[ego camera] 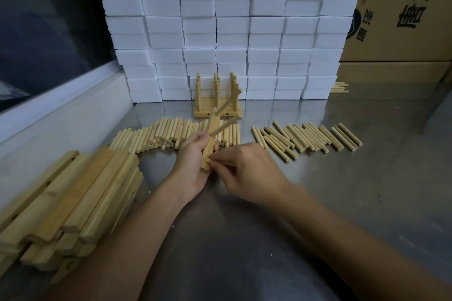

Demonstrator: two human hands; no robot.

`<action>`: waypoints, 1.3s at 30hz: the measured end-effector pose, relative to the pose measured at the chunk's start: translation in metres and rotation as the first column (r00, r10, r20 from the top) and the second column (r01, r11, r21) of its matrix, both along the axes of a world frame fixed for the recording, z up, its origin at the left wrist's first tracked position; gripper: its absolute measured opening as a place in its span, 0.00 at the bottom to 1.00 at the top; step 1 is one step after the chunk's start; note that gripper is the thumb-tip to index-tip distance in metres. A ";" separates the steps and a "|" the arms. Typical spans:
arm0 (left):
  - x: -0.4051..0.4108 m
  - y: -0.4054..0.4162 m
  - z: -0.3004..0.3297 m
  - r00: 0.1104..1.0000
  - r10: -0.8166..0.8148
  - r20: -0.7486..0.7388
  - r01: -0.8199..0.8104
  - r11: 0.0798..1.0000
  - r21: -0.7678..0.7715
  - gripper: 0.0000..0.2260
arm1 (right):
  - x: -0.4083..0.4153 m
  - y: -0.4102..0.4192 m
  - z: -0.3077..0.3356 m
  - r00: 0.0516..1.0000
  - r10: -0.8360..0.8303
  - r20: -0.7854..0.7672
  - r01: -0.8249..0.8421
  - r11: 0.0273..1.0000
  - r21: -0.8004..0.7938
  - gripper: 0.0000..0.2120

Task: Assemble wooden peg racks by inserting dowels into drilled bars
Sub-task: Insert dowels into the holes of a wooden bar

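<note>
My left hand (193, 166) grips a drilled wooden bar (212, 137) held above the steel table, its far end pointing away from me. Two dowels (223, 127) stick out of the bar to the right, near its far end. My right hand (244, 171) pinches a third dowel (208, 159) with its end against the bar's near end. A heap of loose dowels (166, 135) lies behind my hands, and a second row of dowels (308, 137) lies to the right. A finished peg rack (217, 105) stands at the back.
A stack of drilled wooden bars (71, 205) fills the table's left front. White foam blocks (232, 27) form a wall behind the rack. Cardboard boxes (401, 19) stand at the back right, with a few dowels (340, 88) at their foot. A window ledge (61, 110) runs along the left.
</note>
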State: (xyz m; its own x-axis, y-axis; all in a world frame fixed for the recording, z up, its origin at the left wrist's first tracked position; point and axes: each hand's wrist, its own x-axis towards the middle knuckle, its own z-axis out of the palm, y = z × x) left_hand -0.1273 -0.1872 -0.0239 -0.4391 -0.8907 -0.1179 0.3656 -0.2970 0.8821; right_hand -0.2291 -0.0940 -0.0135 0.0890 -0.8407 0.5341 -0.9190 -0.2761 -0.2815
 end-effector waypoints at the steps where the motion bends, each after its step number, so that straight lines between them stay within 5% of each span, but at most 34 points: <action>1: -0.001 0.002 0.000 1.000 0.010 0.025 -0.009 0.999 -0.046 0.08 | -0.001 0.000 0.002 0.999 -0.007 -0.053 0.007 1.000 0.005 0.12; 6: -0.005 0.013 -0.001 0.987 0.052 0.151 -0.015 0.972 -0.233 0.09 | 0.000 0.000 0.005 0.978 -0.056 -0.201 0.065 0.997 0.041 0.11; 12: -0.004 0.014 -0.001 0.982 0.055 0.181 -0.006 0.965 -0.261 0.07 | 0.003 0.002 0.003 0.988 -0.090 -0.126 0.094 0.995 0.026 0.08; 16: -0.006 0.014 -0.002 0.978 0.080 0.192 -0.021 0.957 -0.288 0.06 | 0.007 -0.001 -0.003 0.956 -0.174 0.235 0.141 0.979 0.151 0.05; 18: -0.006 0.014 -0.003 0.974 0.098 0.202 -0.032 0.952 -0.306 0.05 | 0.008 -0.004 -0.006 0.803 -0.270 0.530 0.135 0.950 0.280 0.04; 20: -0.007 0.014 -0.003 0.970 0.113 0.217 -0.039 0.947 -0.320 0.06 | 0.007 -0.006 -0.008 0.680 -0.328 0.655 0.102 0.928 0.359 0.05; 23: -0.007 0.014 -0.004 0.965 0.115 0.235 -0.037 0.949 -0.313 0.07 | 0.005 -0.003 -0.004 0.820 -0.224 0.526 0.084 0.957 0.276 0.06; 25: -0.007 0.012 -0.005 0.963 0.110 0.246 -0.029 0.950 -0.310 0.06 | 0.004 0.000 -0.001 0.969 -0.117 0.218 0.085 0.985 0.151 0.03; 27: -0.006 0.011 -0.005 0.966 0.096 0.239 -0.022 0.955 -0.297 0.06 | 0.003 0.002 0.001 0.996 -0.081 -0.031 0.084 0.993 0.087 0.03; 29: -0.007 0.012 -0.005 0.969 0.087 0.229 -0.020 0.960 -0.280 0.06 | 0.004 0.003 0.000 0.995 -0.103 0.008 0.102 0.989 0.103 0.03; 30: -0.007 0.012 -0.004 0.969 0.090 0.228 -0.026 0.963 -0.269 0.07 | 0.005 0.003 0.001 0.980 -0.129 0.152 0.108 0.984 0.143 0.02; 34: -0.006 0.012 -0.002 0.979 0.098 0.180 -0.060 0.977 -0.203 0.06 | 0.001 0.005 0.009 0.608 -0.218 0.763 -0.131 0.921 0.368 0.05; 37: -0.005 0.011 0.000 0.988 0.120 0.096 -0.110 0.988 -0.104 0.07 | -0.007 0.007 0.016 0.399 -0.166 0.902 -0.387 0.861 0.329 0.09; 39: -0.005 0.010 0.000 0.989 0.128 0.068 -0.123 0.990 -0.074 0.08 | -0.008 0.007 0.014 0.397 -0.144 0.906 -0.397 0.864 0.311 0.09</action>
State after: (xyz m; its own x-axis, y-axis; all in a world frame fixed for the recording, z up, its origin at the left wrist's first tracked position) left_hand -0.1326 -0.1774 -0.0236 -0.3160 -0.9453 -0.0810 0.3301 -0.1896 0.9247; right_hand -0.2369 -0.0870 0.0003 -0.0728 -0.9969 -0.0282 -0.0223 0.0299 -0.9993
